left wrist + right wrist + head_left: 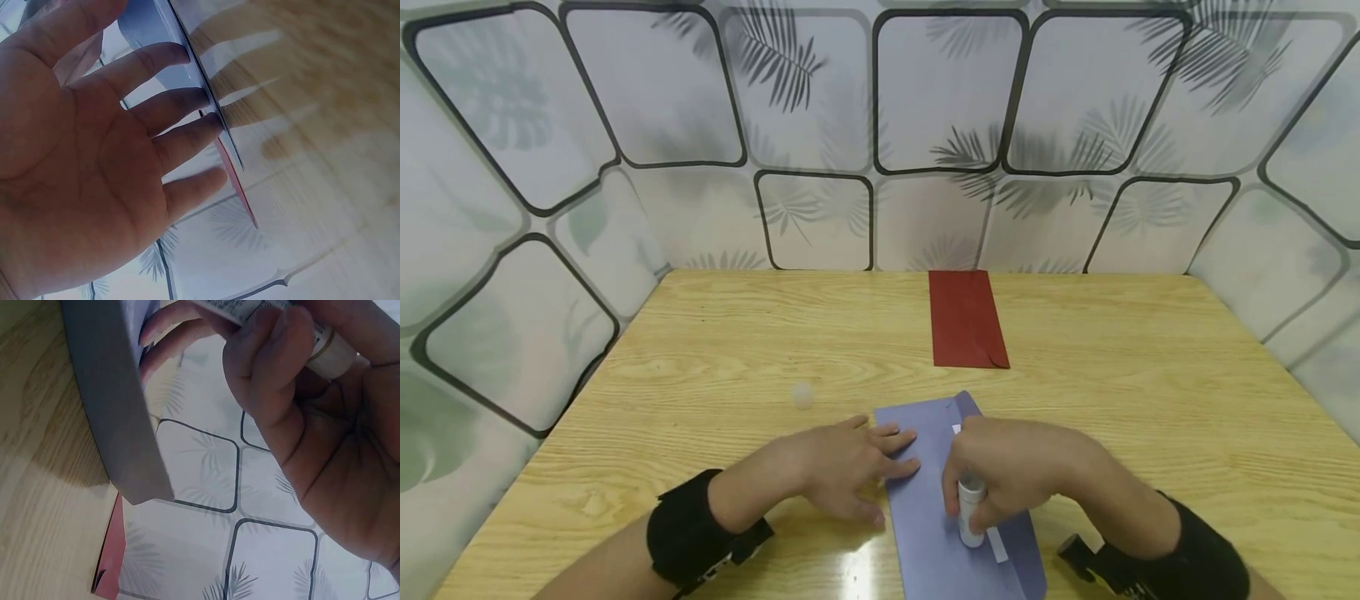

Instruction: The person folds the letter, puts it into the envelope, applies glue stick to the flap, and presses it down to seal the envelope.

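A purple envelope [925,517] lies on the wooden table, its flap [1026,533] spread out on the right with pieces of a white strip [997,544] along it. My right hand [1011,467] grips a white glue stick [972,512], nearly upright, with its lower end at the envelope near the flap. In the right wrist view, curled fingers surround the printed glue stick [331,355], and the flap [112,412] stands raised from the table. My left hand [842,467] has its fingers spread, with fingertips resting on the envelope's left edge. The left palm [81,144] holds nothing.
A red envelope [967,321] lies at the table's back edge, beyond the purple one. A small translucent round piece [802,395], perhaps a cap, sits on the table [715,367] left of the envelopes. Leaf-patterned cloth [925,217] borders the back and sides.
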`<state>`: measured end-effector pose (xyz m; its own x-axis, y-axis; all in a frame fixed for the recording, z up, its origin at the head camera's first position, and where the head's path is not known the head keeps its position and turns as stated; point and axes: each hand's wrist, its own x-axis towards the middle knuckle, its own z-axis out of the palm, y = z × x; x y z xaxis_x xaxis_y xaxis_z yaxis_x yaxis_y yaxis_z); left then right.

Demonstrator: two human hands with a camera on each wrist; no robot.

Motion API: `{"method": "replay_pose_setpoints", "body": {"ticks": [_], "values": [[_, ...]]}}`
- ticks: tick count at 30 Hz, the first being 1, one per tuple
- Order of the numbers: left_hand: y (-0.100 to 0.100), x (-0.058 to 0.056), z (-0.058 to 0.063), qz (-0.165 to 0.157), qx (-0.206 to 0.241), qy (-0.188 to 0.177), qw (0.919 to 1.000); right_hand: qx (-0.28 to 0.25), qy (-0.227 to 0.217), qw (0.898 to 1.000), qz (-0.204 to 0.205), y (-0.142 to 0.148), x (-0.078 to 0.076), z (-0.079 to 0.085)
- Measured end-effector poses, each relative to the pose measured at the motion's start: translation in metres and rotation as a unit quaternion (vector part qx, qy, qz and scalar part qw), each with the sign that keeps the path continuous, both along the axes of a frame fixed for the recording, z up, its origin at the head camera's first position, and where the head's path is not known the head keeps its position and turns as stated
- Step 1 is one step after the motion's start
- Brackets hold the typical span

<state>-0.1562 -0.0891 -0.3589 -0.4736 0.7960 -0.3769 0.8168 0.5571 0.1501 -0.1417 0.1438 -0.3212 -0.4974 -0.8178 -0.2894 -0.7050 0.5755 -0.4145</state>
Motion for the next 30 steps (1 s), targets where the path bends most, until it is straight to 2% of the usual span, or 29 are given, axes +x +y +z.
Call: {"method": "replay_pose_setpoints", "body": {"ticks": [7,16,23,26,30], "values": [[0.000,0.000,0.001,-0.012,0.003,-0.010,0.9999,-0.018,0.050,0.998,-0.020,0.003,-0.007,0.000],[-0.001,0.000,0.001,0.001,0.008,-0.029,0.9995,-0.036,0.089,0.994,-0.043,0.002,-0.014,-0.004],[-0.001,-0.001,0.000,-0.018,0.006,-0.002,0.9998,-0.040,0.150,0.985,-0.078,0.003,-0.022,-0.013],[-0.001,-0.001,-0.001,-0.021,0.005,0.006,0.9997,-0.049,0.172,0.981,-0.078,0.003,-0.024,-0.017],[-0.001,-0.002,-0.001,-0.020,0.003,0.006,0.9998,-0.051,0.180,0.979,-0.076,0.003,-0.026,-0.018]]}}
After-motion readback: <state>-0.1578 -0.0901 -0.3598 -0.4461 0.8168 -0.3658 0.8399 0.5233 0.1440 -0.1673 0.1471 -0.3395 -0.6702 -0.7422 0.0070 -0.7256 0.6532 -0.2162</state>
